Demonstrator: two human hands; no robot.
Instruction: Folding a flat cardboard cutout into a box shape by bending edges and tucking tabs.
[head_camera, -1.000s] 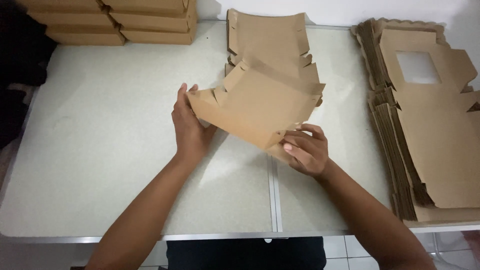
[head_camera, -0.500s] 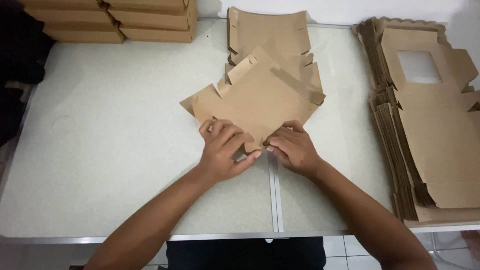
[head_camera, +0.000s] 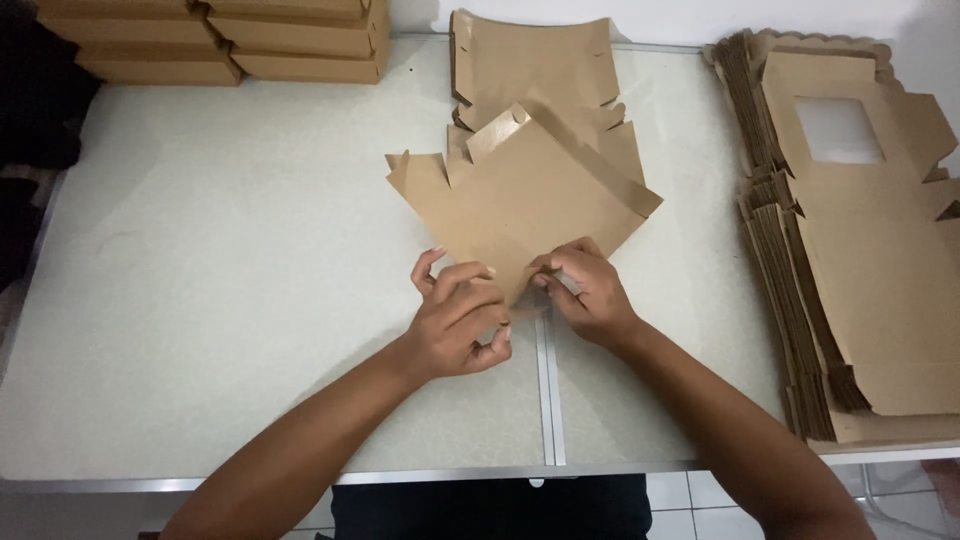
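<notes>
Two bare hands meet at the near corner of a flat brown cardboard box blank (head_camera: 520, 205) that lies tilted like a diamond on the pale table (head_camera: 220, 300). The left hand (head_camera: 460, 320) has its fingers curled, thumb and fingertips pressed on the blank's lowest corner, pinching the cardboard there. The right hand (head_camera: 588, 292) sits just beside it, its fingers bent and closed on the same corner from the other side, so both hands clamp one small flap of the blank. The two hands nearly touch each other above the metal seam (head_camera: 546, 390) that runs between the two table tops.

The blank's far edge has notched tabs, and it overlaps a second stack of similar cut cardboard pieces (head_camera: 530, 60) lying behind it toward the wall. At the right side of the table rests a tall pile of flattened window-box blanks (head_camera: 850, 230), the top one showing a square clear window opening (head_camera: 838, 130); the pile is well apart from the hands. In the far left corner stand stacked folded brown boxes (head_camera: 210, 40), also well apart from the work. A dark shape (head_camera: 30, 130) lies at the table's left edge; what it is cannot be told.
</notes>
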